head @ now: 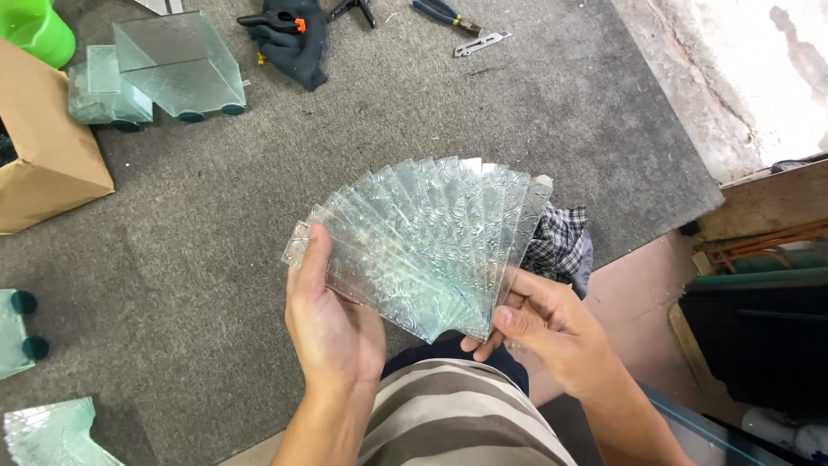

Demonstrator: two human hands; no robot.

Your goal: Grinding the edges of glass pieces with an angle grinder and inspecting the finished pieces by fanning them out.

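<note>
Both hands hold a stack of patterned glass strips (423,242) spread into a fan above the grey carpeted worktop (216,242). The left hand (332,324) lies against the near face of the fan, thumb stretched up along the outermost strip, so the strips on that side cannot slide off. The right hand (543,324) is clamped on the narrow lower ends where all the strips meet, thumb in front and fingers behind; that pinch appears to act as the pivot that lets the tops splay while the bottoms stay bunched. The fan is held over the person's lap, clear of the carpet, with each strip's edge showing.

A checked cloth (561,242) lies just behind the fan's right side. Farther off on the worktop stand small glass boxes (159,73) on dark round feet, beside a cardboard box (47,155) and a green tub (34,30). A dark glove (293,43), clamps and pliers (444,15) lie at the far edge. More glass pieces (47,431) sit at the near left.
</note>
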